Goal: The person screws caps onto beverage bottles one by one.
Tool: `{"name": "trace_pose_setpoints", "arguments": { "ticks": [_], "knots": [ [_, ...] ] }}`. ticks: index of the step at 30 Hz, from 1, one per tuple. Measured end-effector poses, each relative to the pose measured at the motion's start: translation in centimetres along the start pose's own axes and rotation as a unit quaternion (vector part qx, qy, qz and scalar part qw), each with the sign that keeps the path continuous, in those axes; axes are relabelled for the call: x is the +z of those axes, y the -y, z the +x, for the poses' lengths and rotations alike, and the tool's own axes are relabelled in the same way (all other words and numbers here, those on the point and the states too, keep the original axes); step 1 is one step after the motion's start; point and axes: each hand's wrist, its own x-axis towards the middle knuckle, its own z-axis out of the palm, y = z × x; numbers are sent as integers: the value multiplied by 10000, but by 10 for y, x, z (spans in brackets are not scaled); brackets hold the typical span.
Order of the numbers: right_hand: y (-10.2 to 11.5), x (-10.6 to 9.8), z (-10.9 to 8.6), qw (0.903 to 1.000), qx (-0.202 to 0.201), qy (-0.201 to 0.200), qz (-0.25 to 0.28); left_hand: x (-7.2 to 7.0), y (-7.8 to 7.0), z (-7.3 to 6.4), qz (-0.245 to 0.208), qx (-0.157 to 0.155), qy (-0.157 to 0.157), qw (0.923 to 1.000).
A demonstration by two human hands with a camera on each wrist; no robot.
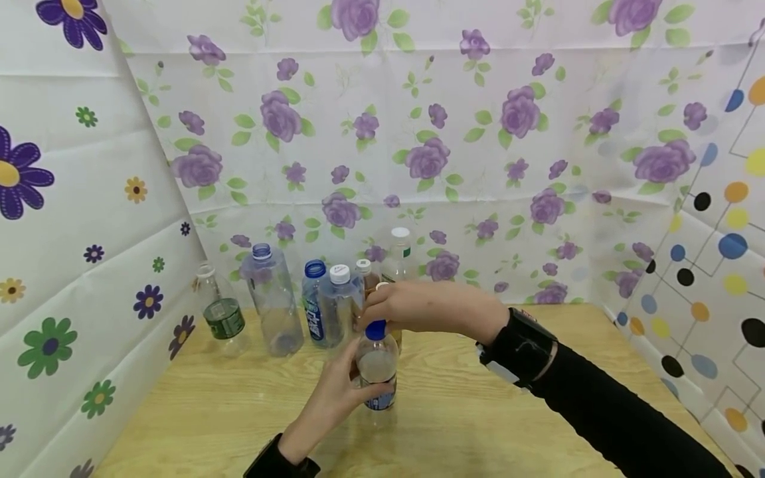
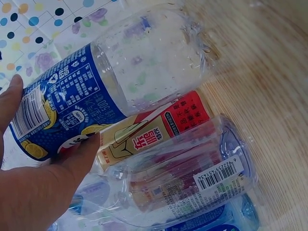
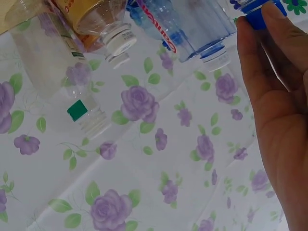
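A clear plastic bottle (image 1: pixel 378 365) with a blue lemon-print label (image 2: pixel 67 101) stands upright on the table in front of me. My left hand (image 1: pixel 337 392) grips it around the label, thumb and fingers on either side. Over its top, my right hand (image 1: pixel 418 307) pinches the blue cap (image 1: pixel 375 330) between thumb and fingers. In the right wrist view the same blue cap (image 3: pixel 257 15) sits between the thumb and index finger. Close behind it in the left wrist view are a bottle with a red and gold label (image 2: pixel 154 127) and a clear bottle with a barcode (image 2: pixel 207 178).
Several more bottles line the back left of the wooden table (image 1: pixel 478 398): a green-labelled one (image 1: pixel 224 318), a tall capless one (image 1: pixel 275 305), a blue-capped one (image 1: pixel 313 299), a white-capped one (image 1: pixel 340 299) and a tall clear one (image 1: pixel 399 255). Flowered cloth (image 1: pixel 382 133) hangs behind.
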Motion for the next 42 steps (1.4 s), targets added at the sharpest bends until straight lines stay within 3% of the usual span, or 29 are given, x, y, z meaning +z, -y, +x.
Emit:
{"name": "trace_pose_setpoints", "arguments": {
  "ticks": [4,9,17,21,26,30,34,36,39,42],
  "knots": [
    [0,-1,0,9998,-4,57,-189,0,12,3,3,120,12,9999],
    [2,-1,1,9994,149,196,-253,1,12,2,137,142,-28,9998],
    [4,4,0,9979,97,-23,-635,0,13,2,136,-3,-12,9999],
    [2,10,-4,9986,131,-228,-463,-3,14,2,25,-44,140,9999],
    [0,23,-16,9970,537,-450,330,-12,12,4,-114,4,499,9987],
    [5,48,-34,9841,1270,-585,1094,-29,8,7,-218,24,1027,9945],
    [15,87,-55,9622,1954,-882,1679,-55,5,7,-80,170,1420,9897],
    [20,110,-65,9496,2204,-1050,1966,-69,3,7,-82,355,1366,9900],
    [28,140,-75,9329,2511,-1076,2348,-91,-2,3,-24,623,994,9931],
    [35,163,-81,9271,2597,-1087,2474,-111,-4,-2,168,706,563,9958]
  ]
}}
